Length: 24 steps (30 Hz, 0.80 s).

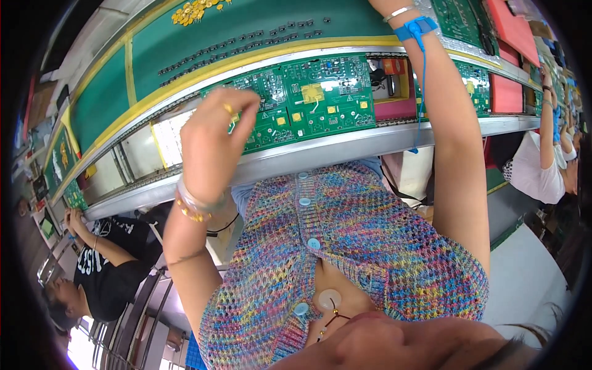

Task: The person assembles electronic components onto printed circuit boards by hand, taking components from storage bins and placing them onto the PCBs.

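My left hand (pixel 216 139) is over the left part of a green circuit board (pixel 333 117) on the conveyor. Its fingers are curled together, and whatever they may hold is hidden. A yellow block-shaped component (pixel 312 94) stands on the board right of this hand, with several small yellow square parts along the near side. My right arm reaches far across the line, wearing a blue wrist strap (pixel 415 29) with a coiled cord. Only the base of my right hand (pixel 386 6) shows at the top edge; its fingers are out of the picture.
Rows of small black components (pixel 237 44) and a pile of yellow disc-shaped parts (pixel 196 11) lie on the green shelf beyond. A metal rail (pixel 327 143) runs along the near side. More boards and red sheets (pixel 507 92) are at right. Other people work at both sides.
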Each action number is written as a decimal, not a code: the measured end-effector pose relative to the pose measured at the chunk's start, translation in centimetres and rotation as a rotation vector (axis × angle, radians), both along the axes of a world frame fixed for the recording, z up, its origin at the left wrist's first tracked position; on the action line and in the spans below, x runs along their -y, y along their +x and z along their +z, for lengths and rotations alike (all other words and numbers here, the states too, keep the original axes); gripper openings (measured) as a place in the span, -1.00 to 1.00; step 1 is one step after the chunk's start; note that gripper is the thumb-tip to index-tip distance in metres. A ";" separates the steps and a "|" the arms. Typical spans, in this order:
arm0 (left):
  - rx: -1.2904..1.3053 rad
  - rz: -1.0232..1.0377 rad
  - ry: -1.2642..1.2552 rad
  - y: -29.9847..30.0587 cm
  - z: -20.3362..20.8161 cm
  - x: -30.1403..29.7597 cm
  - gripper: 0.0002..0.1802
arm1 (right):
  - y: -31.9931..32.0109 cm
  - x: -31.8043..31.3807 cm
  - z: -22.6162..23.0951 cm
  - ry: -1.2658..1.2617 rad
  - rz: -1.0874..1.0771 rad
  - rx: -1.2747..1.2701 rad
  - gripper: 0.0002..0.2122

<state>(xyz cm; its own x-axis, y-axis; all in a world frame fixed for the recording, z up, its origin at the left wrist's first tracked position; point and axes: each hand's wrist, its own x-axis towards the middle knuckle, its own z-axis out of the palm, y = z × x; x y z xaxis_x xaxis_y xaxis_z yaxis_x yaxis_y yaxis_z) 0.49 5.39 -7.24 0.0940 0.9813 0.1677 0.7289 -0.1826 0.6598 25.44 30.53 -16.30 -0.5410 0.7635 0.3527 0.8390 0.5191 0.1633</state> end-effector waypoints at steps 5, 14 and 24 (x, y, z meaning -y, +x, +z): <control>0.066 0.038 -0.141 1.4 -0.8 3.9 -0.89 | -0.9 -0.5 -1.0 0.126 -0.043 -0.054 -0.88; 0.090 0.162 -0.208 3.9 -2.0 6.1 -0.82 | -0.7 13.2 7.4 -0.349 0.283 -0.603 -0.93; -0.024 0.271 -0.236 6.9 -3.5 5.4 -0.89 | 1.8 14.6 2.8 -0.146 0.486 -0.859 -0.92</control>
<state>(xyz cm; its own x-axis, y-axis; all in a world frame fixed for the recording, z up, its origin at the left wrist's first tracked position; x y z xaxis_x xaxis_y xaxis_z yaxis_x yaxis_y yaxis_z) 7.36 -0.04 -10.73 -0.1741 0.9825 -0.0659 0.7458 0.1752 0.6427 27.20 15.90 -13.53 -0.4119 0.5941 0.6909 0.3336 0.8039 -0.4924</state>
